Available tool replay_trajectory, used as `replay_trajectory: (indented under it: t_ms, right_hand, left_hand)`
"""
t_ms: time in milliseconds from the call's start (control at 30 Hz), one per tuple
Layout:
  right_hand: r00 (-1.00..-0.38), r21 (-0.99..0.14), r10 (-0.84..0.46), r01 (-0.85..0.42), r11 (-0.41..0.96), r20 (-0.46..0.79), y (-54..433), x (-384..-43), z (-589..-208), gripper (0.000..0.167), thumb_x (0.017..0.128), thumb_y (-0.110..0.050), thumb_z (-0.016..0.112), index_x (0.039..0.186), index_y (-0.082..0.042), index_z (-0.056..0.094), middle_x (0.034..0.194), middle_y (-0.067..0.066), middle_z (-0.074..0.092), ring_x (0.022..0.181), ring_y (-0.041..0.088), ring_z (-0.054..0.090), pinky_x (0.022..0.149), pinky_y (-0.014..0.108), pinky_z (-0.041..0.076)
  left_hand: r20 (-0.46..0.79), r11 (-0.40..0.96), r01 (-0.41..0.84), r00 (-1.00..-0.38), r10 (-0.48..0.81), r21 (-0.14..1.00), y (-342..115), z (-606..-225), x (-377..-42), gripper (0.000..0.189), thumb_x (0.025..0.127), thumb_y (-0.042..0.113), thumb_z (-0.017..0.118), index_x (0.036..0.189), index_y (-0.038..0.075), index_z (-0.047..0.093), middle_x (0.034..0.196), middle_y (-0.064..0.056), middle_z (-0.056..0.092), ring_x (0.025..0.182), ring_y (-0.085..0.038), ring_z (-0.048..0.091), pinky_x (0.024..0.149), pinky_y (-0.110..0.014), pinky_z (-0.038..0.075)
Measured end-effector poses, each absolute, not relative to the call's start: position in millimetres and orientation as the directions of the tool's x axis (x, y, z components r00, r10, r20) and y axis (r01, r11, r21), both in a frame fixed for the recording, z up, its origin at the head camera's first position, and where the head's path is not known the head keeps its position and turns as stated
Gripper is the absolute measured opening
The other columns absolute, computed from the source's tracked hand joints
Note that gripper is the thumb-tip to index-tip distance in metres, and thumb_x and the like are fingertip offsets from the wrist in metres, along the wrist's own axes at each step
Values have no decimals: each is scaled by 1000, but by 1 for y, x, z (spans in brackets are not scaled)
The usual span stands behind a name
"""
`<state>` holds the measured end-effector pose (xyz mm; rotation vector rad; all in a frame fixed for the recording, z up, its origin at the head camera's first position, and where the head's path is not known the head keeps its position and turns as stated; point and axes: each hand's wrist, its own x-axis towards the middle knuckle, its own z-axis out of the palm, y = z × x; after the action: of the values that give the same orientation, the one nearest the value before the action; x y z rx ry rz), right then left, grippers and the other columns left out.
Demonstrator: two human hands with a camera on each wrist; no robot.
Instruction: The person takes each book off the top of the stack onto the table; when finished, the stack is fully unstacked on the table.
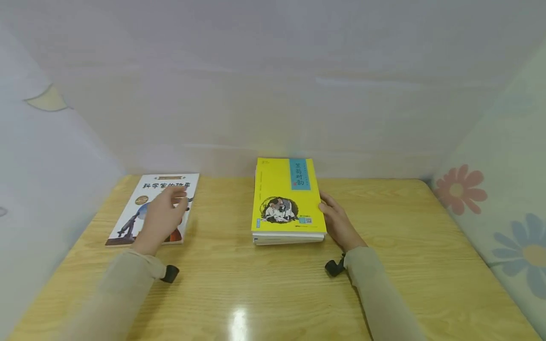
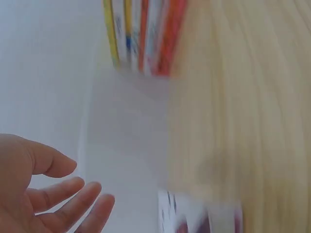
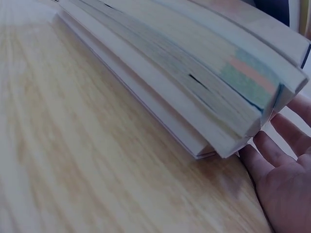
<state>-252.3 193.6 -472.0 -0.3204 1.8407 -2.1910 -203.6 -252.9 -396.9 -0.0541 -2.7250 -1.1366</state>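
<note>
A stack of books (image 3: 160, 73) lies on the table, topped by a yellow book (image 1: 273, 184) with a blue title panel. My right hand (image 1: 340, 222) touches the right side of this stack; in the right wrist view its fingertips rest against the book edges, not wrapped round them. Off to the left lies a white-covered book (image 1: 136, 208) with a telescope picture. Over that book hovers my left hand (image 1: 163, 215), fingers loosely bent and holding nothing. In the left wrist view the left hand (image 2: 58, 194) shows a gap between thumb and fingers.
The wooden table (image 1: 222, 289) carries both the stack and the single book. Behind it rises a pale wall covering (image 1: 273, 104), with flower-printed panels (image 1: 490, 189) on the right. Each wrist wears a small black device (image 1: 169, 273).
</note>
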Motion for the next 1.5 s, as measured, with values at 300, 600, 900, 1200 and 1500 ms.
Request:
replay_trajectory:
  t_ms: [300, 600, 900, 1200, 1500]
  right_hand:
    - [-938, -987, -347, 53, -154, 3, 197, -245, -470, 64, 105, -36, 55, 160, -21, 28, 159, 5, 40, 138, 25, 48, 106, 31, 47]
    - [-924, -984, -382, 59, -166, 9, 193, -249, -469, 63, 105, -35, 54, 161, -19, 29, 159, 9, 40, 136, 26, 50, 109, 36, 45]
    - [-938, -986, -345, 47, -161, 12, 193, -246, -466, 63, 104, -39, 57, 159, -21, 34, 157, 5, 43, 139, 25, 48, 107, 30, 46]
    - [-929, -992, -365, -16, -123, 60, 188, -247, -469, 63, 106, -38, 54, 161, -25, 28, 167, -6, 21, 149, 22, 32, 116, 34, 36]
    - [-931, -994, -360, -17, -103, 53, 189, -246, -466, 64, 105, -31, 57, 162, -25, 27, 166, -2, 26, 151, 22, 28, 114, 31, 38]
  left_hand:
    - [146, 562, 171, -985, 89, 809, -157, -392, -209, 35, 104, 21, 57, 134, 3, 60, 127, -19, 66, 113, -38, 65, 93, -52, 55]
    - [42, 513, 48, -999, 22, 857, -122, -403, -211, 48, 98, 36, 67, 134, 5, 60, 121, -10, 66, 108, -29, 65, 90, -44, 57]
    - [-146, 357, -126, -989, 29, 925, -118, -410, -218, 52, 95, 41, 71, 128, 2, 60, 115, -14, 65, 103, -27, 64, 89, -41, 55]
    - [-255, 206, -233, -964, 83, 950, -126, -413, -218, 60, 101, 37, 64, 144, -1, 48, 126, -18, 64, 113, -28, 64, 103, -46, 50]
    - [-232, 113, -215, -957, 172, 970, -133, -414, -219, 48, 108, 30, 48, 144, -2, 48, 128, -18, 62, 107, -23, 64, 89, -33, 57]
